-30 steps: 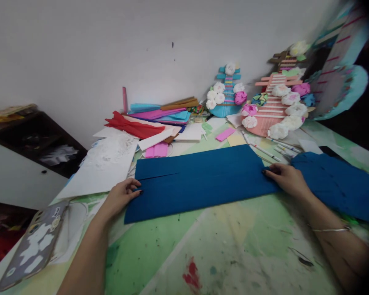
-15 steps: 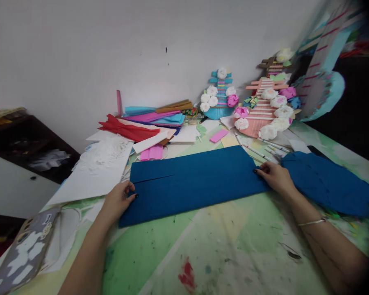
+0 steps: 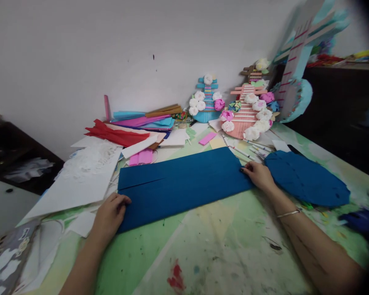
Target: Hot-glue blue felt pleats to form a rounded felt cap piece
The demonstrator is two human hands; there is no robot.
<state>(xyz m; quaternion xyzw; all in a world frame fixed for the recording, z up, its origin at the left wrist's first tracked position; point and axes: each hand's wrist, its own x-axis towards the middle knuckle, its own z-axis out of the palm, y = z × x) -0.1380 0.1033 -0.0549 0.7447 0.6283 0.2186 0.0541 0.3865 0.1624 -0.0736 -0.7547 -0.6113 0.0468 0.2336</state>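
A long dark blue folded sheet [image 3: 184, 188], which looks like crepe paper, lies slanted across the table in front of me. A narrow slit or fold line runs inward from its left end. My left hand [image 3: 110, 213] is closed at the sheet's left edge, its fingers curled over the border. At the opposite end, my right hand [image 3: 258, 174] pinches the right edge between thumb and fingers. Just beyond the right hand rests a rounded dark blue piece [image 3: 307, 176] with an uneven edge.
Lute-shaped crafts with paper flowers, one blue [image 3: 207, 102] and one pink [image 3: 242, 116], lean at the back. Coloured paper rolls [image 3: 141, 121] and white shreds on a white board [image 3: 70, 196] lie left. Several pens [image 3: 240, 148] lie behind the sheet; a phone [image 3: 9, 258] is front left.
The camera view has turned slightly right, so everything sits further left. My left hand has slid a little along the sheet's left edge toward me; the right hand keeps its place.
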